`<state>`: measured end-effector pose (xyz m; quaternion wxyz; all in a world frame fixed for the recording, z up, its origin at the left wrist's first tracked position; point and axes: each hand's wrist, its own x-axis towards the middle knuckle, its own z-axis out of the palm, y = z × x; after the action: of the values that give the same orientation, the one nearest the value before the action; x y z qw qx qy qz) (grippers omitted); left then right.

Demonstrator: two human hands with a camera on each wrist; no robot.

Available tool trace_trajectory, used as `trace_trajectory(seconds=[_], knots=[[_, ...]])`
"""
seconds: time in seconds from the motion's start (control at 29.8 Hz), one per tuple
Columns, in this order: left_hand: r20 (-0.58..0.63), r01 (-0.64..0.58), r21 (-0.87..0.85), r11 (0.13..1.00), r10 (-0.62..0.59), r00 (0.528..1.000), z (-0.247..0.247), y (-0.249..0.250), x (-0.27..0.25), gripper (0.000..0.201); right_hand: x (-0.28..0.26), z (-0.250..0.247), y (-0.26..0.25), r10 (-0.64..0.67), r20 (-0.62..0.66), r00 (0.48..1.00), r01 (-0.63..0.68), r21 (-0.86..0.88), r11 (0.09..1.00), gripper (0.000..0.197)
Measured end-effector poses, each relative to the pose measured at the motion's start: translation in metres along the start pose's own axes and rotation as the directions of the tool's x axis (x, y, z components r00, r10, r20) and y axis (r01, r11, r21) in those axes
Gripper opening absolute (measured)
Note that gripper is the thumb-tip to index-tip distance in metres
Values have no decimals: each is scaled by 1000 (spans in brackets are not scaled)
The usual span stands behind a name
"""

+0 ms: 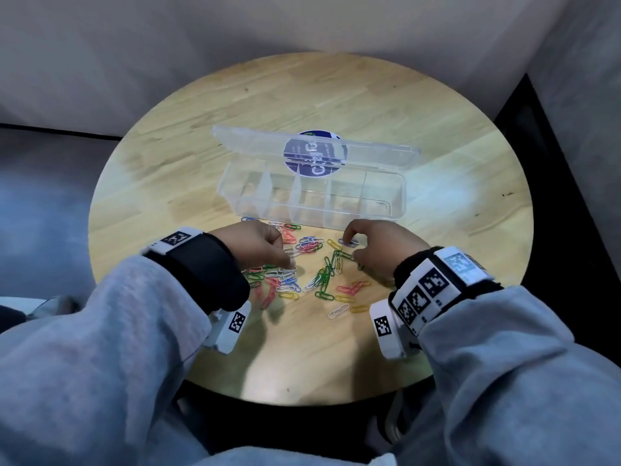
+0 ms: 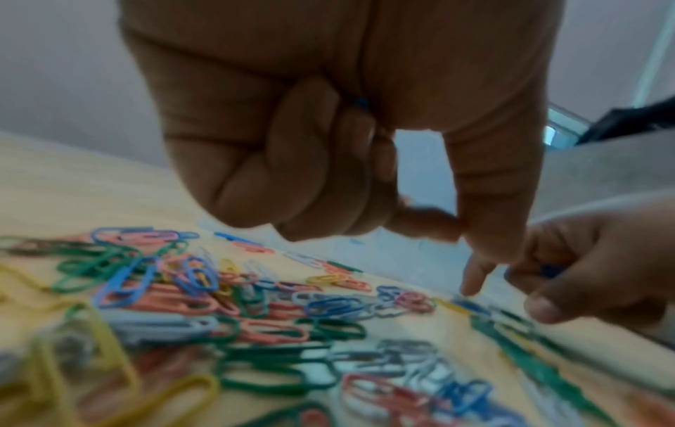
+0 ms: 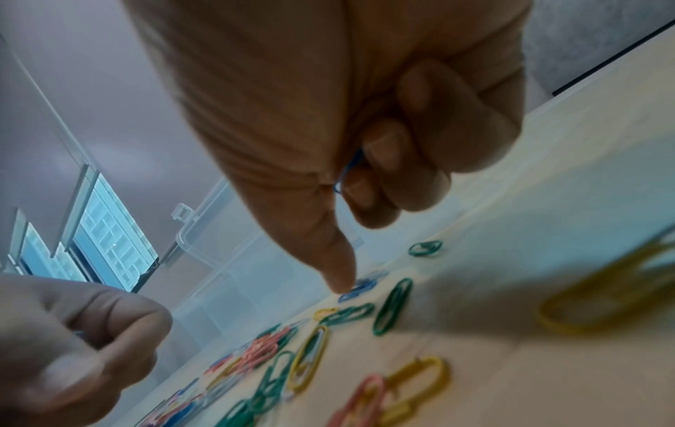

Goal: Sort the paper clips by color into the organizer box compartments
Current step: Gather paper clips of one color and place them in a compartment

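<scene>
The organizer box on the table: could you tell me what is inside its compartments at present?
The organizer box stands open, and no paper clips show in the compartments in the head view; the paper clips lie loose on the table before it. Glare blurs the right end.

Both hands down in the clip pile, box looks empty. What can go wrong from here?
1. The right hand already holds a blue clip in its curled fingers while its forefinger presses another blue clip; the held one may slip out.
2. The paper clips overlap, so a lift may drag off a wrong color.
3. The organizer box is clear, its dividers faint; a clip could land in the wrong compartment.
</scene>
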<state>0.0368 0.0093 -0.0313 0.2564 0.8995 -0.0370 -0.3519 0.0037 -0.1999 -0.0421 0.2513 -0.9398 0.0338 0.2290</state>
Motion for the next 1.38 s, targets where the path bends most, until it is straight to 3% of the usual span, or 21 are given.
trace_trajectory(seconds=[0.1, 0.27, 0.44, 0.77, 0.97, 1.14, 1.38], knots=[[-34, -41, 200, 979, 48, 998, 3, 3, -4, 14, -1, 1, -1, -11, 11, 1000, 12, -71, 997, 41], [22, -71, 396, 916, 68, 997, 14, 10, -3, 14, -1, 2, -1, 0, 1, 1000, 0, -101, 995, 28], [-6, -103, 530, 842, 126, 992, 19, 14, -3, 16, 0, 3, 0, 3, 1, 1000, -3, -119, 993, 20], [15, -153, 582, 799, 178, 984, 26, 20, -5, 16, 1, 4, -4, 71, 138, 988, -47, -171, 984, 21], [26, -161, 530, 833, 174, 984, 24, 13, -5, 19, -6, -16, 11, -1, 59, 998, 2, -15, 1000, 15], [51, -158, 499, 852, 153, 987, 24, 13, -3, 15, -15, -16, 15, 82, 87, 993, -74, -89, 993, 22], [67, -142, 506, 851, 125, 990, 23, 12, 3, 13, -9, -4, 8, 60, 124, 990, -26, -261, 965, 10]])
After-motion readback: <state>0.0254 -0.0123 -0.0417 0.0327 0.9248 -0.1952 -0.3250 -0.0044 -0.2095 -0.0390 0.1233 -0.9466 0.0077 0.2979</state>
